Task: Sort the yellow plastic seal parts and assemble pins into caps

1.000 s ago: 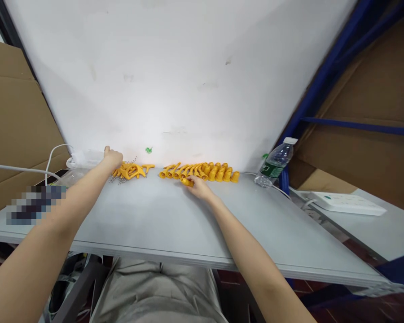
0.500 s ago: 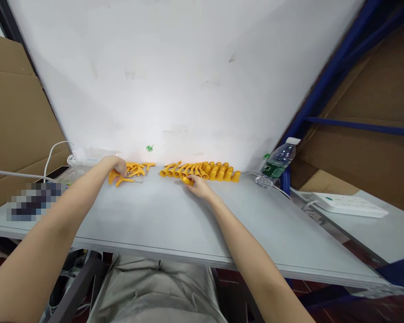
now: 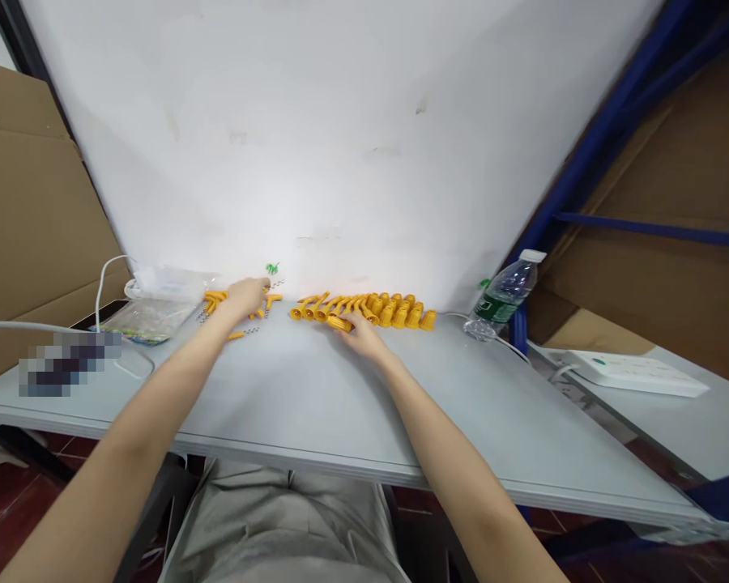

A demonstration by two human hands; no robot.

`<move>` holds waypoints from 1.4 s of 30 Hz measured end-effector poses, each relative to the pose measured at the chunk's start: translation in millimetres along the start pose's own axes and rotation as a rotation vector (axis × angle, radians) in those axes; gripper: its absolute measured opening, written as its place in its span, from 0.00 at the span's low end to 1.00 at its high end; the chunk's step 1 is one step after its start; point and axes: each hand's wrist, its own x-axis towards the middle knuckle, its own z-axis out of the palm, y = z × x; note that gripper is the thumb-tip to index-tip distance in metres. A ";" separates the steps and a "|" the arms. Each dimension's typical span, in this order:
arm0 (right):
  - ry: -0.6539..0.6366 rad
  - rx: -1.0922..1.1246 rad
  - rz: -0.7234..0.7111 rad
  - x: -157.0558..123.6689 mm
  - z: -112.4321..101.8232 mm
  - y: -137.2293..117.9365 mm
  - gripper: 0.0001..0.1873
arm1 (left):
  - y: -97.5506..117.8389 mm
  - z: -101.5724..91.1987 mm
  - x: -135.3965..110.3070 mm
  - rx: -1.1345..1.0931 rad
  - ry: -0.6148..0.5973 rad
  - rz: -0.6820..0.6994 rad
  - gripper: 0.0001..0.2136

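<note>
At the far edge of the grey table [image 3: 316, 405], by the white wall, lies a pile of yellow T-shaped screw pieces [image 3: 214, 300] on the left and a row of yellow cone-shaped caps [image 3: 394, 312] on the right. My left hand [image 3: 246, 295] is closed over one yellow screw piece, its metal screw tip sticking out to the right. A single screw piece [image 3: 243, 333] lies loose just in front of it. My right hand [image 3: 358, 330] rests on the table, fingers pinched on a yellow cap [image 3: 338, 323] at the row's front.
A clear plastic bag [image 3: 155, 308] and a white cable [image 3: 106, 271] lie at the back left beside a dark flat device. A plastic water bottle [image 3: 503, 295] leans at the back right. A white power strip [image 3: 635, 372] sits on the neighbouring table. Cardboard stands on both sides.
My left hand moved right from the far left of the screw pile toward the row of caps, taking a screw piece with it. My right hand stayed on its cap.
</note>
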 end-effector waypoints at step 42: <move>0.066 0.075 -0.234 0.5 14.5 -14.4 0.17 | 50.0 115.3 -17.4 -0.709 0.662 0.305 0.29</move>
